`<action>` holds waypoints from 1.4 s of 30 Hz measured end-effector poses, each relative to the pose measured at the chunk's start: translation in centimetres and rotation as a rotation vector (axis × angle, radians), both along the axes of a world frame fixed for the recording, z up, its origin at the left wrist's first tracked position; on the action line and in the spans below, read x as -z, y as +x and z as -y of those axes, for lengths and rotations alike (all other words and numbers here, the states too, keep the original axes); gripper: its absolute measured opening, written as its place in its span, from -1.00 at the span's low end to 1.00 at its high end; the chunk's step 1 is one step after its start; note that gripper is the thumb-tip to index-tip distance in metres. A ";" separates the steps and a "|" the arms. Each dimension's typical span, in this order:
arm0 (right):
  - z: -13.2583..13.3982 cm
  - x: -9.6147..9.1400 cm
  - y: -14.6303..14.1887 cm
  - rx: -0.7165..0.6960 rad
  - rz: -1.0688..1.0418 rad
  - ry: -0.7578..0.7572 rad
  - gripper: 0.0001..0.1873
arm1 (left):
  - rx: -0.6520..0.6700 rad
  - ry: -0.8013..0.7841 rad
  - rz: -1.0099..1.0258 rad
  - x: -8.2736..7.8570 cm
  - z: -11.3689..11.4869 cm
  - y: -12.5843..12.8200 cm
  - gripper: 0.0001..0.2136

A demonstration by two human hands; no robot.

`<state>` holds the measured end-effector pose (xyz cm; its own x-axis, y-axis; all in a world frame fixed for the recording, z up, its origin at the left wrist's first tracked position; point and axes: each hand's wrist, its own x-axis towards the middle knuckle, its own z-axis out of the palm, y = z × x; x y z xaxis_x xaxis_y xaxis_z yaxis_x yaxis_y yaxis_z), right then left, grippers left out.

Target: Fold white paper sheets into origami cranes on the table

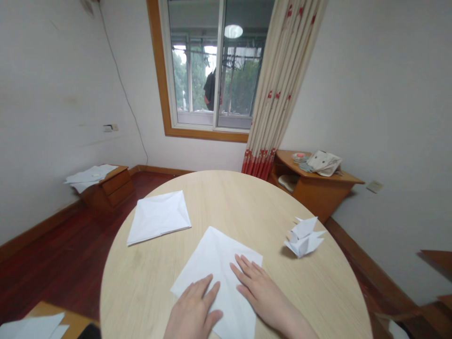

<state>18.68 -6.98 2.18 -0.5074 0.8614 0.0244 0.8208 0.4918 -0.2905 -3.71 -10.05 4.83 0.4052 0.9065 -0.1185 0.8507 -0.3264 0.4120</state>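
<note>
A square sheet of white paper [215, 256] lies on the round table with one corner pointing away from me. Faint crease lines run across it. My left hand [194, 306] rests on its left part, fingers stretched out and thumb apart. On the right part my right hand [259, 292] lies flat with its fingers spread. Neither hand grips anything. The sheet's near corner runs out of view at the bottom.
A stack of white paper [160, 216] lies at the table's left. Folded paper pieces [304, 237] stand at the right. Beyond the round table [229, 193] are a small drawer cabinet [118, 188], a corner desk [318, 193] and a curtain [282, 84] beside the window.
</note>
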 end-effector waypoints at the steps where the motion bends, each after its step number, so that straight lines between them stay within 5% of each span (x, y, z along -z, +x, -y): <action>1: 0.2 0.0 0.0 0.006 -0.001 -0.018 -0.51 | 0.001 -0.006 0.008 -0.1 -0.1 0.0 -0.54; 17: 3.7 -2.2 -0.2 0.110 -0.109 -0.397 -0.35 | 0.120 -0.172 0.001 -1.1 -2.1 -1.9 -0.29; 25: 3.8 -1.8 0.0 0.095 -0.131 -0.407 -0.13 | 0.263 -0.230 -0.045 -1.2 -2.9 -2.6 -0.01; 42: 3.9 -2.8 0.3 0.045 -0.121 -0.277 -0.33 | 0.309 -0.199 -0.085 -2.5 -2.7 -2.9 -0.24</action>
<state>19.01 -10.88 4.99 -0.4760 0.8654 -0.1567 0.7913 0.3438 -0.5056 -6.65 -7.32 7.30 0.6373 0.6987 -0.3251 0.7583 -0.4937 0.4257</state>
